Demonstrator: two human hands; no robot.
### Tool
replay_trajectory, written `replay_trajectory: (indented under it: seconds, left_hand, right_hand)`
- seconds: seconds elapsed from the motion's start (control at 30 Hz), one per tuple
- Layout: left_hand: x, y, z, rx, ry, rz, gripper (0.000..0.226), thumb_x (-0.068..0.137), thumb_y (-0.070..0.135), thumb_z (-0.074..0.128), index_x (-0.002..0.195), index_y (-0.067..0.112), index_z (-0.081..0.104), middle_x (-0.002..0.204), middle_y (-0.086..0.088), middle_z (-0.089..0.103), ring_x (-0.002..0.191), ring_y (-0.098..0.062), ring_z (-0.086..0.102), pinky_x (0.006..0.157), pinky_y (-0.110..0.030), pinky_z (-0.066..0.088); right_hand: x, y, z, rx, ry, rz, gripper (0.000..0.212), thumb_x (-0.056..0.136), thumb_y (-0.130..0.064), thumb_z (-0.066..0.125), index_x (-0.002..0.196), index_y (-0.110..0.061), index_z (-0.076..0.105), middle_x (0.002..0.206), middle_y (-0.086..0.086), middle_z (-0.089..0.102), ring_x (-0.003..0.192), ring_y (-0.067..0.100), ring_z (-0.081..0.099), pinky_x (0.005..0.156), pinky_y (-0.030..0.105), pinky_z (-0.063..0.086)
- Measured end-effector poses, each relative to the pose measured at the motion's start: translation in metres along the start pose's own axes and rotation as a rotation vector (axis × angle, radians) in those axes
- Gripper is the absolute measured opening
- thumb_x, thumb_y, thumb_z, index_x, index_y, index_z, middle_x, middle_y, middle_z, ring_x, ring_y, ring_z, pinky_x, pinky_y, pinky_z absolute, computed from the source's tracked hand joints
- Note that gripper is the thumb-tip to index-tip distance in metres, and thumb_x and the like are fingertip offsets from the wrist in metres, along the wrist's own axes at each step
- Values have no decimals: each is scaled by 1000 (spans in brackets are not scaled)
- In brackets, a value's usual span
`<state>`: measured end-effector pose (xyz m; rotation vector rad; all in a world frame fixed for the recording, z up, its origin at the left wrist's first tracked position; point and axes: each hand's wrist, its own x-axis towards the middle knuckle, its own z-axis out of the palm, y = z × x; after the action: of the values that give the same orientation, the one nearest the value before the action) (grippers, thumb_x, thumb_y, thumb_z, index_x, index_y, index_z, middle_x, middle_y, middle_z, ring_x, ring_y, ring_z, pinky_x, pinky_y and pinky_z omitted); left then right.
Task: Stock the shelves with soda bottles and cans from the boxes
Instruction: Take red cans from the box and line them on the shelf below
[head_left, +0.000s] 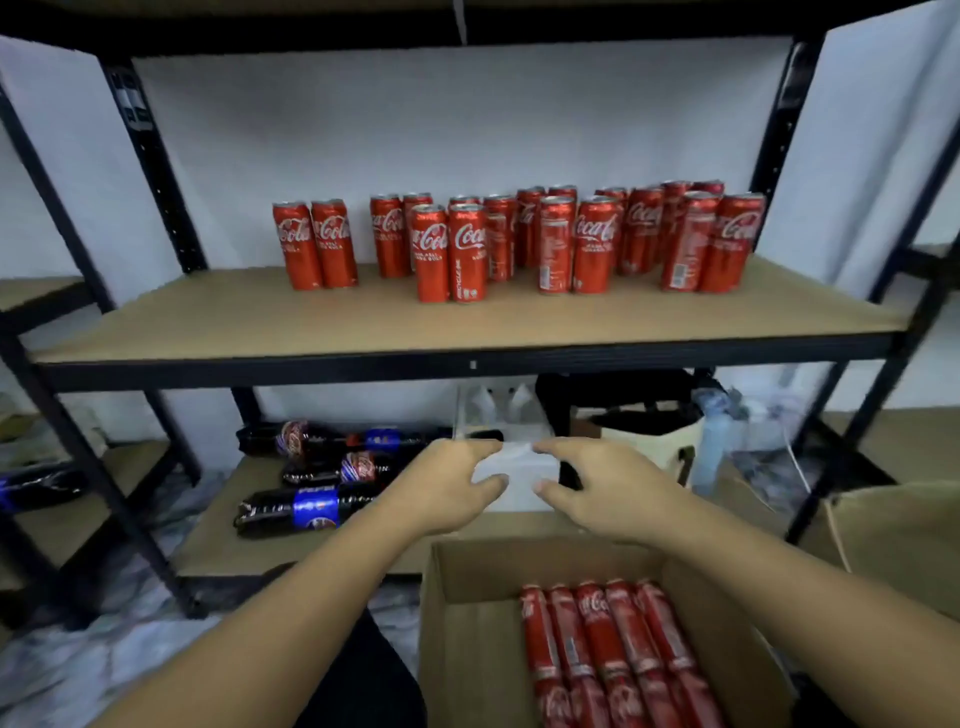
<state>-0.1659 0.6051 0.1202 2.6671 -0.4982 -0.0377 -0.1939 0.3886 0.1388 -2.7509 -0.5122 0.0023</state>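
**Room.** White backdrop (467, 130) behind a black metal shelving rack (156, 171). Crumpled pale sheeting (78, 649) lies on the floor.

**Middle shelf** (208, 322), brown fibreboard. Some twenty red Coca-Cola cans (519, 244) stand upright in loose clusters, from left of centre to the right end.

**Lower shelf** (218, 540), same board. Several dark Pepsi bottles (306, 506) lie on their sides at the left. A white box (519, 493) sits at centre. To its right are a cream tote bag (649, 441) and a pale blue water bottle (711, 447), which stands upright.

**Floor, front.** An open cardboard box (467, 623) stands before the rack. Its boxed cans (608, 649), red, lie in a row along the right half.

**Person.** The left grip (447, 488) and right grip (597, 488) are bare and held side by side, beyond the cardboard box's far rim and in front of the white box. Fingers are spread and loosely bent, with nothing held in either. The picture is too blurred here to tell whether the fingertips touch the white box. The grips hide part of the white box, and the left forearm covers the ends of the nearer Pepsi bottles.
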Motion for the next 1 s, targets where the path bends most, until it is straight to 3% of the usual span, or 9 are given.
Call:
replay_trajectory:
  seconds: [0.13, 0.2, 0.27, 0.37, 0.57, 0.67, 0.83, 0.93, 1.0]
  left_hand:
    - [-1, 14, 49, 13, -196, -14, 55, 99, 38, 61, 150, 17, 50, 151, 0, 53, 138, -18, 49, 112, -27, 38]
    - [-2, 15, 74, -7, -251, -31, 38, 95, 32, 64, 131, 21, 66, 125, 2, 68, 120, -21, 61, 100, -30, 48]
    - [-5, 14, 99, -13, -307, -53, 17, 90, 31, 67, 105, 24, 72, 97, 7, 67, 100, -22, 65, 84, -31, 52]
    - [-9, 8, 133, -32, -399, -57, 33, 89, 33, 71, 118, 16, 71, 109, 0, 71, 100, -20, 65, 87, -31, 52]
    - [-23, -8, 187, -99, -484, -149, 27, 86, 26, 76, 112, 19, 76, 94, 0, 69, 89, -15, 63, 70, -21, 39]
    - [-26, -14, 207, -141, -494, -186, 37, 88, 22, 77, 123, 11, 70, 111, -8, 71, 93, -11, 57, 70, -19, 34]
    - [-20, -28, 244, -254, -464, -304, 34, 92, 18, 72, 125, 11, 67, 115, -12, 70, 105, -26, 64, 62, -20, 33]
    - [-13, -39, 265, -305, -461, -360, 40, 94, 23, 71, 132, 15, 62, 118, -1, 67, 96, -10, 55, 73, -18, 40]
    - [-4, -48, 282, -331, -475, -393, 43, 94, 26, 72, 134, 15, 61, 129, -4, 66, 102, -12, 58, 87, -25, 44]
  right_hand:
    - [-36, 21, 43, 16, -137, 119, 62, 95, -52, 54, 152, -30, 42, 147, -1, 55, 131, 21, 53, 104, 39, 48]
    - [-51, 29, 63, 46, -211, 164, 59, 94, -48, 58, 148, -28, 48, 138, 1, 61, 122, 22, 59, 100, 37, 51]
    - [-63, 34, 84, 116, -272, 219, 48, 94, -41, 62, 139, -24, 57, 128, 1, 67, 117, 22, 62, 99, 36, 51]
    - [-71, 46, 115, 172, -322, 294, 39, 91, -38, 63, 126, -19, 64, 118, 4, 69, 111, 24, 65, 94, 37, 53]
    - [-76, 60, 188, 308, -397, 453, 54, 88, -45, 69, 137, -23, 60, 133, 3, 65, 118, 23, 62, 101, 38, 51]
    - [-82, 69, 228, 402, -425, 543, 52, 89, -43, 69, 137, -23, 60, 135, 3, 63, 121, 24, 60, 103, 38, 49]
    - [-80, 78, 277, 495, -437, 592, 48, 91, -37, 68, 138, -28, 60, 142, 3, 59, 129, 27, 55, 110, 38, 43]
    - [-72, 86, 297, 545, -424, 648, 48, 92, -36, 68, 138, -30, 59, 139, 2, 60, 128, 26, 55, 108, 38, 43]
    - [-66, 93, 309, 580, -397, 664, 43, 93, -38, 66, 135, -28, 61, 135, 1, 63, 125, 25, 58, 107, 38, 44]
